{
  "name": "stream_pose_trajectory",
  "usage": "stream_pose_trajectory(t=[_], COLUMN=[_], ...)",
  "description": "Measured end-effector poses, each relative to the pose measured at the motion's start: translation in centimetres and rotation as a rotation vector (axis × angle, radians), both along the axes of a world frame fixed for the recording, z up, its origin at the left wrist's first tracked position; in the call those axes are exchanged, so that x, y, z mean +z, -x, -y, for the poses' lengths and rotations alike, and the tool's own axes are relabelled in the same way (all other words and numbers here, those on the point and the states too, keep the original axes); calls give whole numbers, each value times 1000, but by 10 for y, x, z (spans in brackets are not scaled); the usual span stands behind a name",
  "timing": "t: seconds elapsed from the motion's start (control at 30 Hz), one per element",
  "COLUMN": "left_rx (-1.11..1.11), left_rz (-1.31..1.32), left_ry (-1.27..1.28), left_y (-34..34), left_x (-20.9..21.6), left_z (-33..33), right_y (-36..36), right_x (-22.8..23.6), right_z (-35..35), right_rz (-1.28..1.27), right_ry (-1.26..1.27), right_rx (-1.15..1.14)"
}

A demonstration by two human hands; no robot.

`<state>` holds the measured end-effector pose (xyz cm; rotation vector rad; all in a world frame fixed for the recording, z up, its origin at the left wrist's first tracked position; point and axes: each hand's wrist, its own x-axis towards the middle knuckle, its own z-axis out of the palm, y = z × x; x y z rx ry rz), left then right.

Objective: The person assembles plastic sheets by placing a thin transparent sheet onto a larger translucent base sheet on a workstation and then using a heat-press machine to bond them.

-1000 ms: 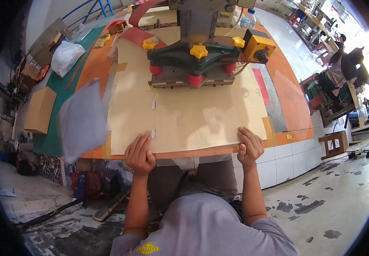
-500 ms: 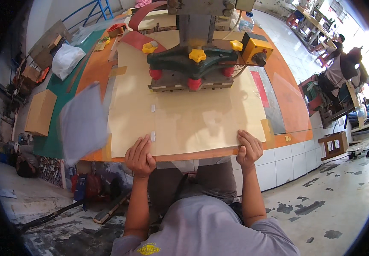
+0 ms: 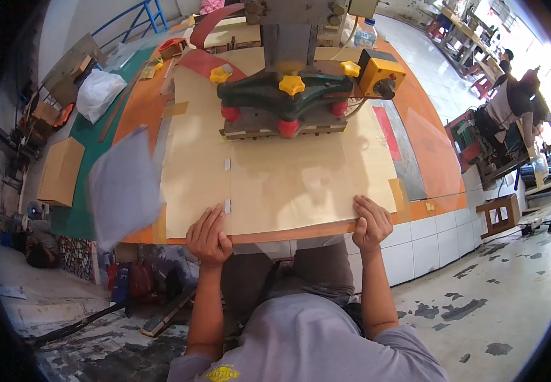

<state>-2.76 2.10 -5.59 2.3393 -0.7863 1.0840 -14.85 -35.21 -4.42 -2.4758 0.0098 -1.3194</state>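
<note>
A large cream sheet (image 3: 269,184) covers the middle of the orange table, with two small pale tabs, one of them a near tab (image 3: 228,206), along a faint line. My left hand (image 3: 209,237) rests on its near edge left of centre, fingers stretched out beside that tab. At the right part of the same edge, my right hand (image 3: 372,223) lies with its fingers extended and thumb to the side. Beyond both hands stands a press head (image 3: 285,95), dark green with yellow star knobs and red feet, over the sheet. Its underside is hidden.
A yellow control box (image 3: 380,75) juts out right of the press head. Translucent sheets (image 3: 126,188) hang over the table's left side, near a cardboard box (image 3: 62,170) and a white bag (image 3: 99,91). Another person (image 3: 511,102) works far right, beyond a wooden stool (image 3: 498,213).
Both hands stay in place on the sheet's near edge. The view has shifted slightly. At the far right, the other person's arm now reaches downward.
</note>
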Motion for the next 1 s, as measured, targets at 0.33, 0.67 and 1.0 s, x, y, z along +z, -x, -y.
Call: stream_pose_trajectory(t=[0.33, 0.67, 1.0], left_rx=[-6, -28, 66], left_rz=[-40, -154, -803], left_ry=[18, 83, 107], left_y=[1, 8, -88], left_x=[-6, 12, 104], left_z=[-3, -1, -6], right_y=[-1, 3, -64], right_x=[0, 12, 73], right_z=[1, -2, 57], right_rz=[-6, -86, -497], right_ry=[0, -52, -160], right_rx=[1, 16, 75])
